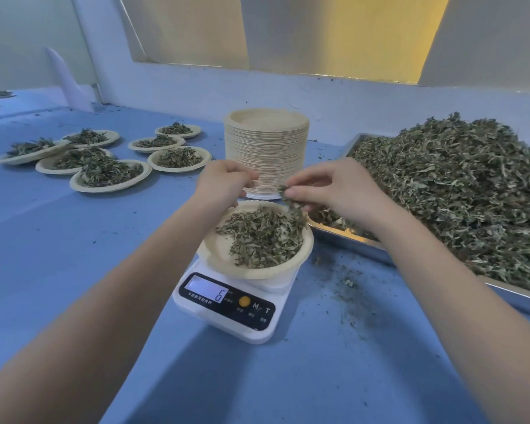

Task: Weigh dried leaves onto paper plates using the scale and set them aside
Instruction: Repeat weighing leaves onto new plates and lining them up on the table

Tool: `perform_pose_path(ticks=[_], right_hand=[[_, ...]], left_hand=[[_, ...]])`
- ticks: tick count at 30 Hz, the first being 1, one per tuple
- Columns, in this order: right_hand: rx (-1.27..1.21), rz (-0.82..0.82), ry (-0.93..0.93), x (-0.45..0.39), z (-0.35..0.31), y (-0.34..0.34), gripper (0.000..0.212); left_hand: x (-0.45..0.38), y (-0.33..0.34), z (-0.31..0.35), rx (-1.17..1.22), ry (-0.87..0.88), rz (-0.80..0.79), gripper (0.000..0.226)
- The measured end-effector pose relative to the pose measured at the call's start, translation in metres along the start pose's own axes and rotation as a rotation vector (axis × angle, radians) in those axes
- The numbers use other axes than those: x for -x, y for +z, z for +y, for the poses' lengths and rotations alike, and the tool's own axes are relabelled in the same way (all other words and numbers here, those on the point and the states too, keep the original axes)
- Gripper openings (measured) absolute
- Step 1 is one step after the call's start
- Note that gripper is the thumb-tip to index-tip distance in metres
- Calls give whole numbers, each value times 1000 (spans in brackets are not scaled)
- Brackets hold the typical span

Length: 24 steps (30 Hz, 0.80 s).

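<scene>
A white digital scale [227, 307] stands on the blue table, its display reading 6. On it rests a paper plate [218, 249] holding a heap of dried leaves [263, 237]. My right hand [334, 188] pinches a tuft of dried leaves [292, 203] above the plate's far right rim. Above the far left rim hovers my left hand [224, 179], fingers curled, with nothing visible in it. Right of the scale, a metal tray [349, 243] carries a big pile of dried leaves [459, 185].
A tall stack of paper plates [266, 148] stands just behind the scale. Several filled plates [110, 175] lie at the left back of the table. Leaf crumbs [346, 280] are scattered between scale and tray. A white wall ledge [318, 90] runs along the far side.
</scene>
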State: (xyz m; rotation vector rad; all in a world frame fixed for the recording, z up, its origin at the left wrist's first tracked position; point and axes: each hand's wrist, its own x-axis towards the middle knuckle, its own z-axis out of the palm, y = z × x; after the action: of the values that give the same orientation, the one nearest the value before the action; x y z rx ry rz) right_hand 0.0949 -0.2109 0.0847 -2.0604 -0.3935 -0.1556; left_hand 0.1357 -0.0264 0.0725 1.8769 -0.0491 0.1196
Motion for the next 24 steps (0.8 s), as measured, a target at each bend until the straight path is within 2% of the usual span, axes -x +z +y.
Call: perform_pose_path(ticks=[3, 5, 12, 24], right_hand=[[157, -90, -90, -5, -10, 21, 31], [256, -37, -115, -9, -9, 28, 29], [182, 173, -81, -9, 14, 27, 13], [156, 183, 18, -10, 28, 19, 23]], left_hand=[[2, -8, -2, 1, 3, 19, 22], [2, -15, -4, 9, 1, 48, 21], [-3, -29, -17, 83, -64, 88, 19], [-10, -39, -52, 173, -112, 129, 19]])
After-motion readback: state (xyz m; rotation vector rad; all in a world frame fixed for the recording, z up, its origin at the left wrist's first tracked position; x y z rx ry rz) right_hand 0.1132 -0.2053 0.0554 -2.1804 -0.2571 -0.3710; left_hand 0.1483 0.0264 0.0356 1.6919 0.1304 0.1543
